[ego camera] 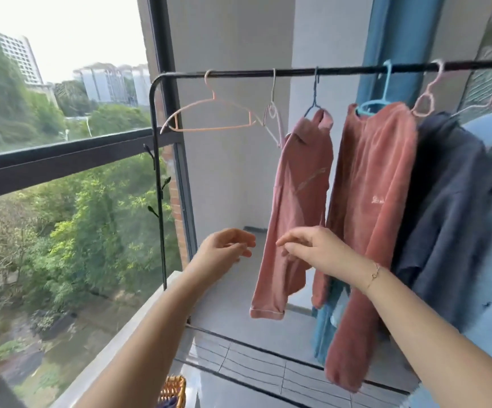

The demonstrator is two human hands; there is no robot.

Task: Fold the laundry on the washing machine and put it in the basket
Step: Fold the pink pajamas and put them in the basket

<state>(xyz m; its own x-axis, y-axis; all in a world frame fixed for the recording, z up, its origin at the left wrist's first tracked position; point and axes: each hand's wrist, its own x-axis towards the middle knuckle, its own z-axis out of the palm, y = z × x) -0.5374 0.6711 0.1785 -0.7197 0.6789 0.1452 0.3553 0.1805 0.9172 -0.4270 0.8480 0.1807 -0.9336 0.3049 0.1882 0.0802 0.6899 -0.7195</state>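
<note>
1. Laundry sits at two depths: nearest, the wicker basket [174, 391] at the bottom edge already holds some dark cloth.
2. Further out, both hands are raised with loosely curled fingers, gripping nothing. The left hand [224, 251] hangs apart from any cloth; the right hand [312, 248] is against the pink garment's [300, 195] left edge.
3. That garment hangs lengthwise, straight down from a blue hanger [315, 95], just ahead and right of the hands, so I judge the right hand nearer.
4. Farthest, the black rail [297, 72] carries it, an empty peach hanger [209, 116], and other clothes to the right.

Both hands [227, 248] apparently empty, near pink garment [294, 207]
</note>
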